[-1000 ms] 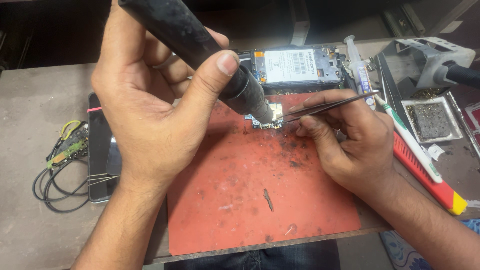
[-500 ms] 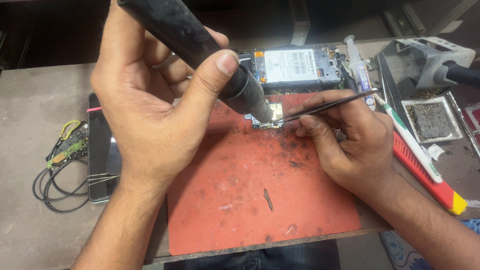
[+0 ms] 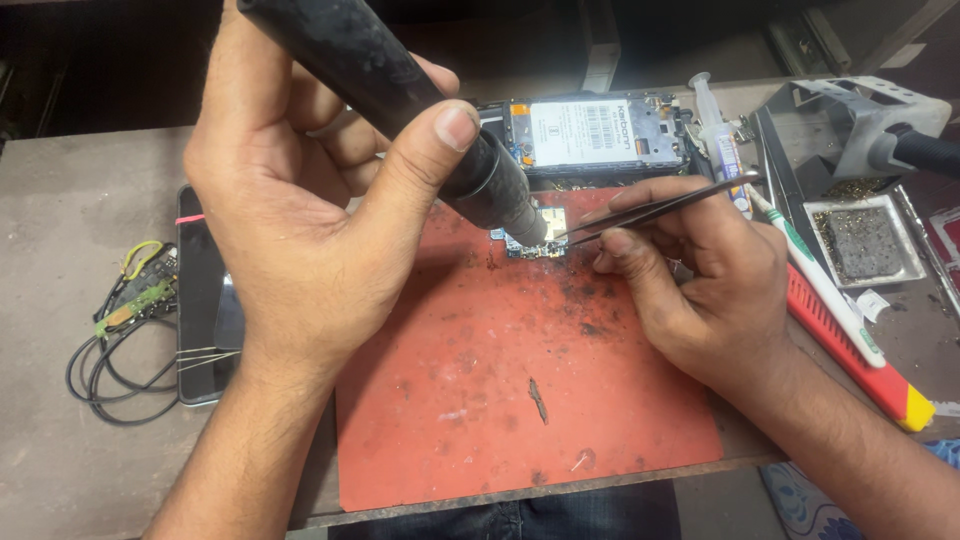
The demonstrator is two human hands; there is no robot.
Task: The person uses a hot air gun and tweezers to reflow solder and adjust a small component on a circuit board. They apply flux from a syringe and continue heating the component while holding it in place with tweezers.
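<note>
the left hand [image 3: 300, 220] is wrapped tight around a thick black hot-air handpiece [image 3: 400, 105], thumb pressed along its barrel, the nozzle slanting down onto a small circuit board [image 3: 538, 232] that lies near the top edge of the red work mat [image 3: 500, 400]. the right hand [image 3: 700, 275] pinches a pair of slim tweezers [image 3: 650, 212] — their tips meet the board just beside the nozzle.

containers: a shallow metal tray [image 3: 865, 240] at the right holds a dark, gritty pad, and just behind it a grey stand [image 3: 850, 115] holds another tool by its black handle. behind the board lies an opened phone [image 3: 595, 135], its insides showing, with a syringe [image 3: 715, 140] next to it.

edges and room: the mat's lower half is bare apart from a small dark scrap [image 3: 538, 398] and scorch marks, and its front edge runs close to the desk [image 3: 60, 330] edge. left of the mat a dark phone [image 3: 200, 300] lies beside a tangle of black wires [image 3: 110, 340]. right of the mat, a white pen-like tool [image 3: 820, 280] and a red-and-yellow tool [image 3: 860, 355] lie at a slant.
</note>
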